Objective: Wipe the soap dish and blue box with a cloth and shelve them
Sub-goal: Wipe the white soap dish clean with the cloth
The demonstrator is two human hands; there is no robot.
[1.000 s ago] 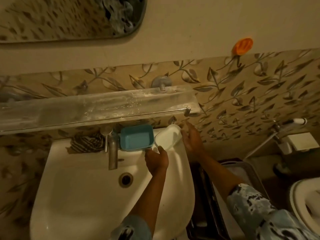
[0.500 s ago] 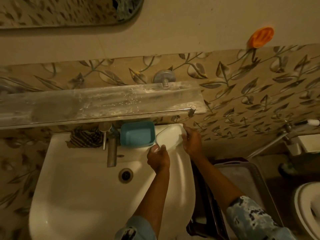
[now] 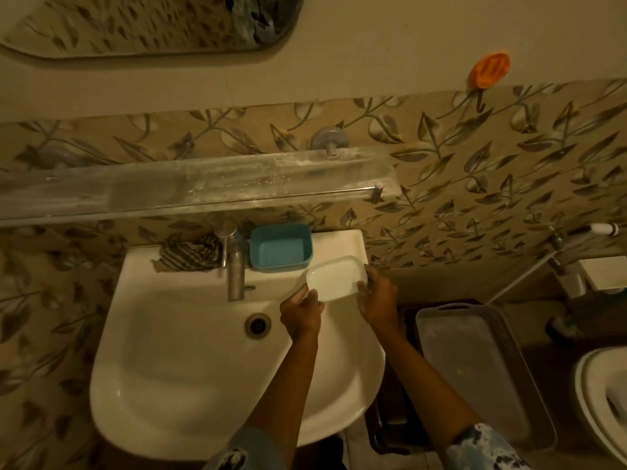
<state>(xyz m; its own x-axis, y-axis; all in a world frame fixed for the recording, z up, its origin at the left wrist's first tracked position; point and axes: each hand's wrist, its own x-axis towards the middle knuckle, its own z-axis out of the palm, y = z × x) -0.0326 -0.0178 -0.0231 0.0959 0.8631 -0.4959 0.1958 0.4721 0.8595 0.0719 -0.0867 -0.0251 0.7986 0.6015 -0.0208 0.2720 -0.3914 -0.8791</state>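
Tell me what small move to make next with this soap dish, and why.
Probably hold the soap dish in the right hand alone and send the left hand to the striped cloth on the sink ledge, left of the tap. Both hands grip the dish and neither has the cloth, so wiping likely cannot start.

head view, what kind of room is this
Most likely a home bathroom: a white washbasin with a metal tap, a mirror above a glass shelf, and part of a toilet at the lower right. The left hand and right hand hold a white soap dish over the basin.
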